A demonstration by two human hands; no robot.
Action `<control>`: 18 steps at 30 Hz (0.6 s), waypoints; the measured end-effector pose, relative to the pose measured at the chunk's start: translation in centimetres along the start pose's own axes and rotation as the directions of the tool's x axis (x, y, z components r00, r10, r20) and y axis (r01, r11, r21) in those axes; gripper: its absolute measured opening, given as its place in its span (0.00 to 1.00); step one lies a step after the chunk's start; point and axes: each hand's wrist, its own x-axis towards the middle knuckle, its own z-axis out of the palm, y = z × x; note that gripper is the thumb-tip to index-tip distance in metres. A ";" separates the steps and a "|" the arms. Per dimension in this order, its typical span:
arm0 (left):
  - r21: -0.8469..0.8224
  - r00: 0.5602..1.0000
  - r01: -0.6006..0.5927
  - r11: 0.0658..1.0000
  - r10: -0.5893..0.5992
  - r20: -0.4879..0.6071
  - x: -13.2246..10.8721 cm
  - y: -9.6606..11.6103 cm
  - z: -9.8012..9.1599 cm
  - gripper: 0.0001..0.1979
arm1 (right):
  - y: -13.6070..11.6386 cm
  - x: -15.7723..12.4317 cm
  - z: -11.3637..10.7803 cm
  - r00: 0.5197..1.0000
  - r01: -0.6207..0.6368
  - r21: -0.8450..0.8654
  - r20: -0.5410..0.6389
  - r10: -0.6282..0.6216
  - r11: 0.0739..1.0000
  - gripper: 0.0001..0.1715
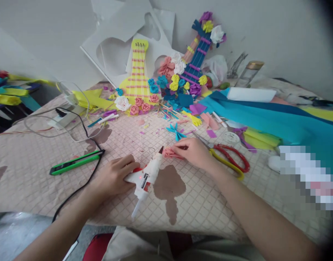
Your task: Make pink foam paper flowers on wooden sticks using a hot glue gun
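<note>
Two hands meet at the middle of the table (pixel 210 203), which is covered in a beige checked cloth. The left hand (pixel 114 177) is closed around the body of a white plastic hot-glue gun (pixel 144 177), lying low with its dark nozzle pointing up and right. The right hand (pixel 195 154) pinches a pink folded paper piece (pixel 170 153) narrowly between its fingertips, holding it down on the cloth so that its near end touches the nozzle. The piece looks only partly formed, flat and creased rather than rolled into a bloom, so I judge the gluing of it to be under way, not finished. Much seems done already: a yellow guitar-shaped cutout (pixel 136 79) and a blue guitar-shaped cutout (pixel 196 61) lean on the wall at the back, both bearing many paper flowers. A turquoise paper bow (pixel 176 131) lies loose just beyond the hands among coloured scraps. Red-and-yellow-handled scissors (pixel 231 159) rest just beside the right hand, a green utility knife (pixel 74 163) lies to the left near the gun's black cord (pixel 82 185), and large turquoise sheets (pixel 278 119) lie uncut on the right.
</note>
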 end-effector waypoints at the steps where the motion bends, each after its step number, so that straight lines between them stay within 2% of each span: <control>1: 0.002 1.000 -0.014 1.000 0.014 0.002 0.2 -0.1 0.1 0.11 | 0.0 0.0 0.0 1.000 0.004 -0.007 -0.001 -0.004 1.000 0.10; 10: -0.016 0.994 -0.095 0.995 0.095 0.044 0.8 0.0 0.7 0.09 | 0.1 0.1 0.6 0.999 0.053 -0.032 0.009 -0.053 0.998 0.11; 18: 0.013 0.993 -0.114 0.993 0.114 -0.010 0.7 -0.2 0.8 0.08 | 0.0 -0.1 0.6 0.996 0.082 -0.037 -0.018 -0.083 0.996 0.11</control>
